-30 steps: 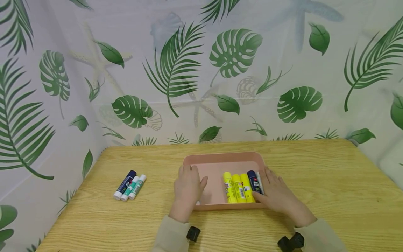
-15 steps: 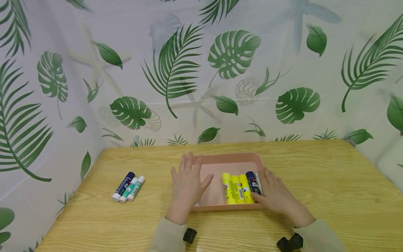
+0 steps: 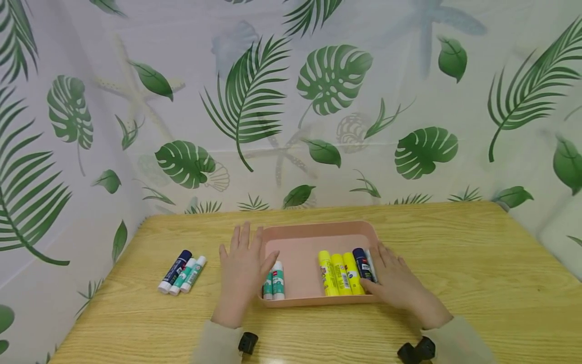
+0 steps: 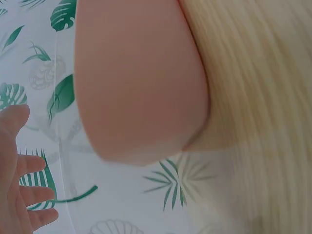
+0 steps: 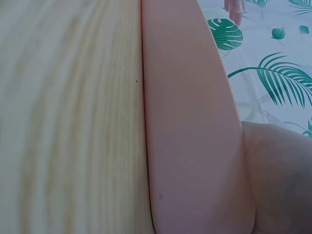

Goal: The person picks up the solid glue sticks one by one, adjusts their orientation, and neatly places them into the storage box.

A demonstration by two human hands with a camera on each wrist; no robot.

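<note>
My left hand (image 3: pixel 241 275) hovers by the left end of a pink tray (image 3: pixel 302 302), fingers straight and spread, holding nothing. Just right of its thumb, a teal-and-white glue stick (image 3: pixel 278 281) lies in the tray, and another beside it is partly hidden. My right hand (image 3: pixel 400 283) rests on the tray's right end, fingers extended and thumb reaching over the front corner. Next to that thumb lie three yellow glue sticks (image 3: pixel 339 275) and a navy glue stick (image 3: pixel 362 265). A whitish stick (image 3: pixel 372 265) is mostly covered by the right hand.
On the wooden table (image 3: pixel 136 323), left of the tray, lie a navy glue stick (image 3: pixel 175 272) and two teal-and-white ones (image 3: pixel 193 274). A leaf-patterned cloth (image 3: pixel 273 101) hangs behind the table's far edge. The tray's outer wall (image 4: pixel 141 83) fills much of the left wrist view.
My left hand has uncurled its fingers and moved left off the tray's inside, uncovering the teal-and-white glue sticks there. The right hand stays at the tray's right end.
</note>
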